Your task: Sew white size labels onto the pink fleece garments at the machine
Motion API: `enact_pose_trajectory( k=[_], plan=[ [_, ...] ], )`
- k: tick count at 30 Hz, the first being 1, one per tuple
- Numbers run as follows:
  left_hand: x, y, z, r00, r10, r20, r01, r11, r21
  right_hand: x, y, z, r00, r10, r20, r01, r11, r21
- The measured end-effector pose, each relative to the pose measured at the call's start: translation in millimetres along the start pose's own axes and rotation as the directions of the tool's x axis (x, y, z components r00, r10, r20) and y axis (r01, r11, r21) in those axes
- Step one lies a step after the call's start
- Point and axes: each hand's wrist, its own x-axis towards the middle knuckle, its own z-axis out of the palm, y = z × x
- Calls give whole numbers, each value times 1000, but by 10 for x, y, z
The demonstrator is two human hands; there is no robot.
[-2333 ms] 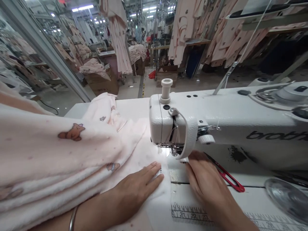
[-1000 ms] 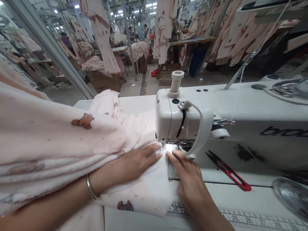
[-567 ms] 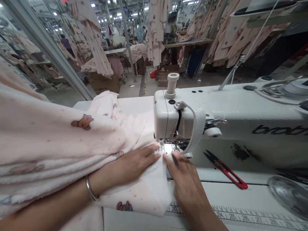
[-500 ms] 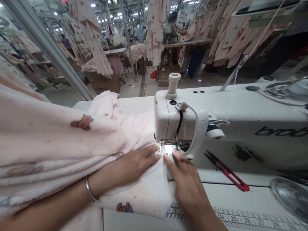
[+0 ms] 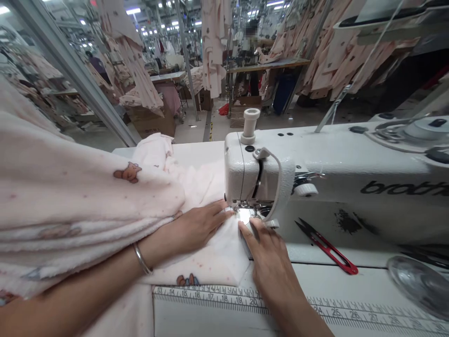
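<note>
At fabric [image 5: 150,196] edge, right hand [image 5: 268,252]

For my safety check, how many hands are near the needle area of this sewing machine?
2: the left hand lies on the pink fabric; the right hand is at its edge, near the lit plate. None seems hidden.

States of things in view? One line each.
Pink fabric: folded in layers
Left hand: flat on fabric
Right hand: fingertips at fabric edge
Sewing machine: running or stopped, can't tell
Needle plate: brightly lit
Red snips: lying flat, tips slightly apart
Ruler strip: flat, partly covered
Ceiling lights: lit
</note>
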Motion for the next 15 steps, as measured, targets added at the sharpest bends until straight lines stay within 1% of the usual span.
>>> enact_pose_trajectory(
  k=[2,3,7,9,11,12,14,15],
  plan=[
    [-13,1,25,1000,-4,-4,4,1000,-16,-30,-6,1,1000,-13,3,13,1000,3],
    [-20,-1,46,1000,-2,-5,2,1000,-26,-44,-13,-1,999,-27,-17,27,1000,9],
    [10,-20,115,999,18,-35,-20,998,-53,-50,-97,-6,986,-77,-150,83,996,30],
    [56,-28,99,996,0,-86,-5,998,-63,-15,-199,23,978,-90,-190,97,995,33],
    [64,-25,53,982,-67,-175,60,997,-49,17,-355,74,970,-79,-229,88,996,30],
    [32,-17,28,968,-121,-219,118,993,-25,14,-450,98,965,-70,-252,80,996,29],
    [-138,15,-15,936,-230,-267,251,967,46,-56,-647,108,954,-83,-289,103,993,56],
    [-274,39,-35,932,-262,-251,290,954,82,-128,-727,84,949,-105,-299,138,986,92]
  ],
)
